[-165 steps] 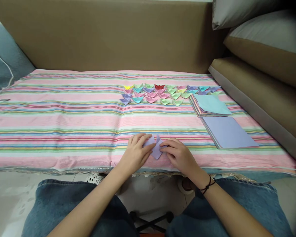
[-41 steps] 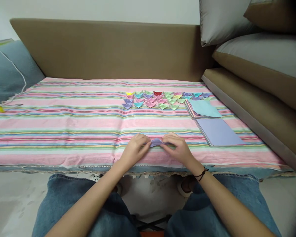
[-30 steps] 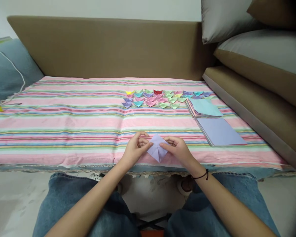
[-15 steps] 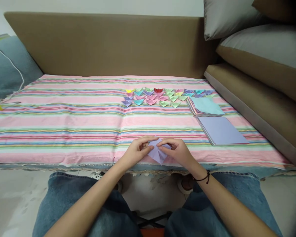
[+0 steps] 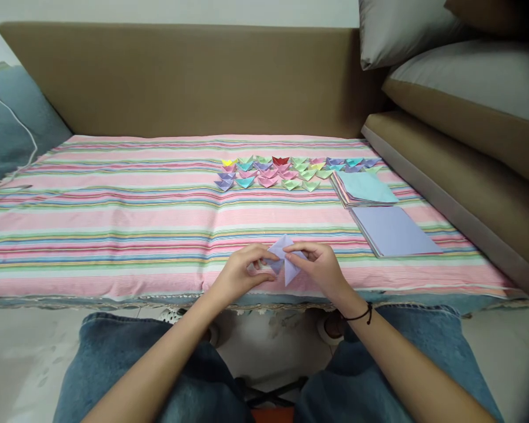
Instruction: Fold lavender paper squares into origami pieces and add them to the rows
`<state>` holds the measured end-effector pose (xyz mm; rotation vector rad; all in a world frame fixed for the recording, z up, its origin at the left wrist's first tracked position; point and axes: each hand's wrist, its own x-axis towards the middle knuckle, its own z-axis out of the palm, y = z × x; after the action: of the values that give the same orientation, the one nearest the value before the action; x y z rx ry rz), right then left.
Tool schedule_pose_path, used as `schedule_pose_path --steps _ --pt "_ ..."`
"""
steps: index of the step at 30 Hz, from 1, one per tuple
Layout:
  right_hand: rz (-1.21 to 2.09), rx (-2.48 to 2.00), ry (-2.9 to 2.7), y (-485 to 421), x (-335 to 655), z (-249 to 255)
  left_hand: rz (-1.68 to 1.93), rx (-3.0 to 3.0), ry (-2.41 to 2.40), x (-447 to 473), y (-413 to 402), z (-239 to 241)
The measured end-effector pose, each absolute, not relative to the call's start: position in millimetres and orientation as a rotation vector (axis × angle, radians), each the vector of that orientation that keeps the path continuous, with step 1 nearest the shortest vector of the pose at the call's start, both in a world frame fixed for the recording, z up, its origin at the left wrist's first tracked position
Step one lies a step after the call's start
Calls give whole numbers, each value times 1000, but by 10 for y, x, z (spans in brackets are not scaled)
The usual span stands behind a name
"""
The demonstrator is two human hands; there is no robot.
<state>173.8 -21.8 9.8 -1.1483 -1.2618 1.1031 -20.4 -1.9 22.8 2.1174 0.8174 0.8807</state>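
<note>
A lilac sheet of origami paper (image 5: 292,271), partly folded with pointed flaps, is held between my two hands just above the front of the striped cloth. My left hand (image 5: 240,271) is at its left side, with the index finger on a flap and the thumb lower, apart from that finger. At the upper right of the paper, my right hand (image 5: 321,267) pinches it between thumb and fingers. Part of the paper is hidden behind the fingers. Farther back stand rows of small folded paper boats (image 5: 268,182) in several colours.
To the right lie a stack of lilac paper (image 5: 394,232) and a stack topped with light blue paper (image 5: 367,188). The striped cloth (image 5: 92,217) covers the seat before a brown backrest (image 5: 180,82). Cushions (image 5: 462,88) pile up at right. A white cable (image 5: 24,126) hangs at left.
The lower point of the paper has split into separate flaps. My left thumb has moved down, away from the paper's middle, while the left index finger reaches farther over it.
</note>
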Motion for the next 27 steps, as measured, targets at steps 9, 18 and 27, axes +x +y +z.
schedule_pose_path --steps 9,18,27 --pt "1223 -1132 -1227 -225 1754 132 904 2282 753 -248 12 235" --pt "1209 -1127 -1208 -229 1740 121 927 1906 855 -160 -64 250" --pt "1235 -1113 -1181 -244 1722 132 944 1628 911 -129 -69 142"
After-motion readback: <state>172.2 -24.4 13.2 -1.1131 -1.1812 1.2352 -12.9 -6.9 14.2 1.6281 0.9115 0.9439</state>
